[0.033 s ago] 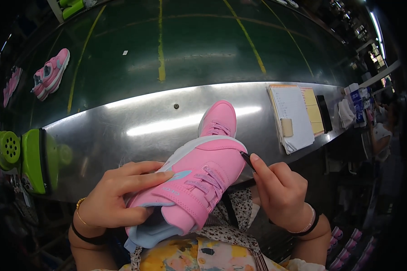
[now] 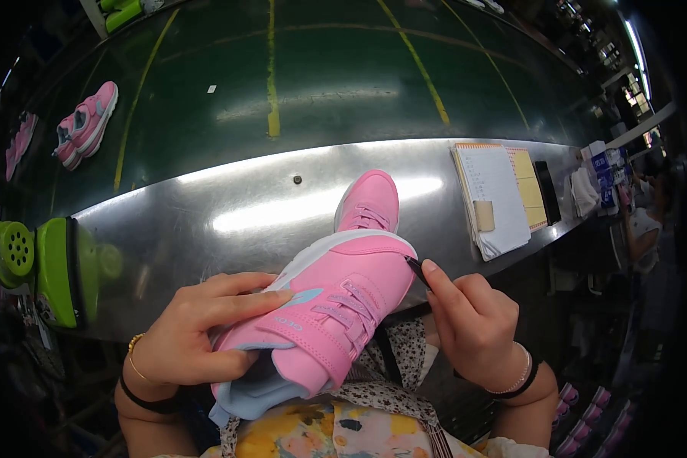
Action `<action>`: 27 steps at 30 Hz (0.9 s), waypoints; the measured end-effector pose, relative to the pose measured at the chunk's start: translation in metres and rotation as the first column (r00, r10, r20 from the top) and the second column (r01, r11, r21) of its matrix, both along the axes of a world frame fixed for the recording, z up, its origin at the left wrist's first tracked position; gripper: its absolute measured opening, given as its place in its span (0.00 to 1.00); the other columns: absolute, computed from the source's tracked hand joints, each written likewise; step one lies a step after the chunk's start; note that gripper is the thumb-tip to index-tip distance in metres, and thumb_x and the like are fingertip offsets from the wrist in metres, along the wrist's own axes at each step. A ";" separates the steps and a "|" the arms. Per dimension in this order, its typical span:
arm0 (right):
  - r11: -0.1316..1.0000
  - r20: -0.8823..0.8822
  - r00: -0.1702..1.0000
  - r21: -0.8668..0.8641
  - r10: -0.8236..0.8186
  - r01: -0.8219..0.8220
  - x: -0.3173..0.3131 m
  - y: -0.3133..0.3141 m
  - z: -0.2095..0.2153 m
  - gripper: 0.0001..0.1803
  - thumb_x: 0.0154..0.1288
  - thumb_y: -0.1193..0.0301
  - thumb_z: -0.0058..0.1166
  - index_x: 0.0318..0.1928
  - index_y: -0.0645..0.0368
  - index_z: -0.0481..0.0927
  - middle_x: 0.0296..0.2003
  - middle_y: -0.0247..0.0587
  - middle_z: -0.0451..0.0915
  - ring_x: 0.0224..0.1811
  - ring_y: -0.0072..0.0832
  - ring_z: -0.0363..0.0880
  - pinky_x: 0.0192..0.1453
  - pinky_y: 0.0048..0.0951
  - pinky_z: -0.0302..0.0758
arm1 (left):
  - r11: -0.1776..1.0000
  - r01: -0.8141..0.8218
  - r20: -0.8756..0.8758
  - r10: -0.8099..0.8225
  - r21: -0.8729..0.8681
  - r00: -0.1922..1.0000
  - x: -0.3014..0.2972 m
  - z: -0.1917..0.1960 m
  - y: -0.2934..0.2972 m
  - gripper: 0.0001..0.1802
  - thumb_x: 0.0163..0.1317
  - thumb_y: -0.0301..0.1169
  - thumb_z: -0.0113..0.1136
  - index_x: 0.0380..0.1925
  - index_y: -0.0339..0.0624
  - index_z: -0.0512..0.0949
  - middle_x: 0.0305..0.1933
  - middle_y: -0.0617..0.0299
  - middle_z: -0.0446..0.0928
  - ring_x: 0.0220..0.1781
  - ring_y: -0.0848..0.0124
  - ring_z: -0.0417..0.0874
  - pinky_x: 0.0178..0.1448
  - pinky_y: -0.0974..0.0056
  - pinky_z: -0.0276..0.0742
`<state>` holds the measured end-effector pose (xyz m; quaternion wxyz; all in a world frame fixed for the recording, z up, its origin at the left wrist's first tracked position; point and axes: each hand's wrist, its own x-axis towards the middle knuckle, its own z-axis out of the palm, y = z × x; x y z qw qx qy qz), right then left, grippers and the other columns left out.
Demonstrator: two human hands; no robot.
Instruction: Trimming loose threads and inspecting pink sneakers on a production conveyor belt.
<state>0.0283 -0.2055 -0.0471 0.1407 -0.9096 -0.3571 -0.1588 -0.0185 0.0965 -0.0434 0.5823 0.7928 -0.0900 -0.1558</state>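
1. No shift is being seen since the earlier frame: shoe, hands and tool are being kept in the same places.
2. The held shoe (image 2: 385, 278) is being propped over the near bench edge, in front of the person's body, toe pointing away.
3. By the left hand (image 2: 198, 328), half closed, the shoe is being gripped near the heel: fingers over the side, thumb by the collar.
4. In the right hand (image 2: 477, 324), curled into a pinch, a slim black tool (image 2: 415, 266) is being held, tip at the toe upper; actual contact can't be told.
5. Smooth pink upper, stitched strap, lilac ribbed laces, pale blue soft-looking lining and white rounded sole are being shown.
6. The second shoe (image 2: 370, 200), pink, is being supported on the brushed-metal bench (image 2: 168, 252); its rear is being hidden by the held one.
7. Most of the tool is being covered by the right fingers.
8. On the bench, a small dark round piece (image 2: 298, 179) is being left bare; a clipped notepad (image 2: 496, 198) is being overlapped with a yellow pad (image 2: 528, 187) at right.
9. A green device (image 2: 56, 267) is being seen at left; more pink shoes (image 2: 90, 126) are being carried on the green surface (image 2: 336, 84) beyond.
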 end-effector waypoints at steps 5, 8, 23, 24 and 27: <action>0.998 -0.027 0.998 0.019 0.055 -0.055 0.006 -0.003 0.001 0.26 0.42 0.81 0.57 0.49 0.58 0.81 0.20 0.31 0.63 0.13 0.21 0.62 0.15 0.24 0.59 | 1.000 0.026 0.014 -0.026 -0.005 1.000 0.002 -0.003 0.004 0.33 0.32 0.27 0.55 0.47 0.34 0.79 0.53 0.40 0.74 0.53 0.54 0.79 0.58 0.61 0.71; 0.996 -0.051 0.995 0.022 0.091 -0.090 0.010 -0.004 0.001 0.27 0.42 0.82 0.57 0.50 0.58 0.81 0.20 0.31 0.64 0.13 0.22 0.62 0.16 0.25 0.60 | 0.997 0.075 0.068 -0.077 0.023 0.995 0.002 -0.006 0.009 0.32 0.37 0.27 0.61 0.51 0.42 0.79 0.54 0.44 0.75 0.51 0.54 0.79 0.56 0.61 0.73; 0.973 -0.129 0.965 0.056 0.228 -0.222 0.032 -0.007 0.003 0.24 0.46 0.80 0.60 0.49 0.56 0.81 0.19 0.30 0.65 0.13 0.22 0.64 0.16 0.24 0.62 | 0.994 0.109 0.088 -0.109 0.003 0.990 0.005 -0.007 0.015 0.33 0.36 0.27 0.62 0.51 0.42 0.79 0.53 0.44 0.75 0.50 0.55 0.79 0.55 0.62 0.73; 0.973 -0.130 0.964 0.056 0.230 -0.225 0.034 -0.007 0.003 0.24 0.46 0.80 0.60 0.49 0.56 0.81 0.19 0.30 0.65 0.13 0.22 0.64 0.16 0.24 0.62 | 0.994 0.108 0.083 -0.107 -0.001 0.991 0.005 -0.006 0.015 0.32 0.36 0.27 0.62 0.51 0.42 0.79 0.53 0.44 0.75 0.50 0.55 0.79 0.55 0.62 0.73; 0.968 -0.216 0.945 0.107 0.246 -0.227 0.042 -0.008 0.002 0.21 0.52 0.78 0.60 0.49 0.57 0.80 0.20 0.32 0.67 0.16 0.23 0.65 0.18 0.24 0.62 | 0.994 0.103 0.075 -0.101 -0.020 0.992 0.005 -0.009 0.015 0.32 0.36 0.27 0.61 0.51 0.42 0.79 0.53 0.43 0.75 0.51 0.55 0.79 0.55 0.62 0.73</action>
